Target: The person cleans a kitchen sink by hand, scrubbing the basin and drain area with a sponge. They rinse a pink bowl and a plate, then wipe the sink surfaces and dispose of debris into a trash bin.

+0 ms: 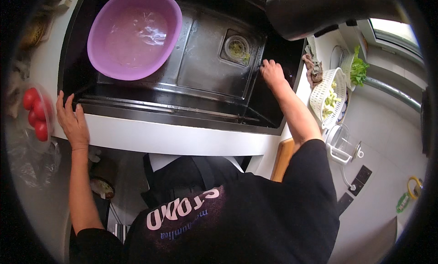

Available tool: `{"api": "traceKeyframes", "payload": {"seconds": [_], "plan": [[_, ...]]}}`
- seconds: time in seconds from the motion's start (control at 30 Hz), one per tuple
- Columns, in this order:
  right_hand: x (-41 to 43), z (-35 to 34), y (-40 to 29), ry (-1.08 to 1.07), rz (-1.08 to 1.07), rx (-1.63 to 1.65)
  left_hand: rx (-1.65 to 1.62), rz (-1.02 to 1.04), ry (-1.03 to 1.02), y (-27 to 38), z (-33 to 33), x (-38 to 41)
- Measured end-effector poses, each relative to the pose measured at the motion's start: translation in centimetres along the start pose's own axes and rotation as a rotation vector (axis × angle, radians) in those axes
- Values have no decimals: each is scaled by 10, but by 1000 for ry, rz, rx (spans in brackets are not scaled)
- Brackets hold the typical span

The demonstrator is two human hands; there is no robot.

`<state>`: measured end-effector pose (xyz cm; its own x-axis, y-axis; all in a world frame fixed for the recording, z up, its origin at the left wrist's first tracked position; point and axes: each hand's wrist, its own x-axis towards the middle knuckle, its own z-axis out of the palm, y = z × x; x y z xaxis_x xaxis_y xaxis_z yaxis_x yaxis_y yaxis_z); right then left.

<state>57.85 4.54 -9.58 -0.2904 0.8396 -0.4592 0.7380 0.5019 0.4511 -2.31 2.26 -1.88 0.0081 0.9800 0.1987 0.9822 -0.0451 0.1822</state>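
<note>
My left hand [72,122] rests on the sink's front left corner and the white counter edge, its fingers spread and holding nothing. Inside the dark sink [212,75], my right hand [273,73] is near the right wall with curled fingers; whether it holds something small cannot be told. To its left, the drain strainer [236,47] has green vegetable scraps in it. A purple plastic basin [164,60] with water stands in the left part of the sink.
Red tomatoes [41,130] lie in a clear container at the left. Rags [313,67], a white basket [320,96] with cut greens, leafy lettuce [358,70] and a glass kettle [337,144] are at the right. A dark cylindrical object [314,10] overhangs the sink's back right.
</note>
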Motion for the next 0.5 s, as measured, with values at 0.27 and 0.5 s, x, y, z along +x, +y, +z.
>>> {"api": "traceKeyframes", "payload": {"seconds": [0.27, 0.5], "plan": [[51, 25, -1, 140, 429, 81, 11, -36, -36, -1, -2, -3], [59, 22, -39, 250, 782, 839, -10, -29, -41, -3, -3, -4]]}}
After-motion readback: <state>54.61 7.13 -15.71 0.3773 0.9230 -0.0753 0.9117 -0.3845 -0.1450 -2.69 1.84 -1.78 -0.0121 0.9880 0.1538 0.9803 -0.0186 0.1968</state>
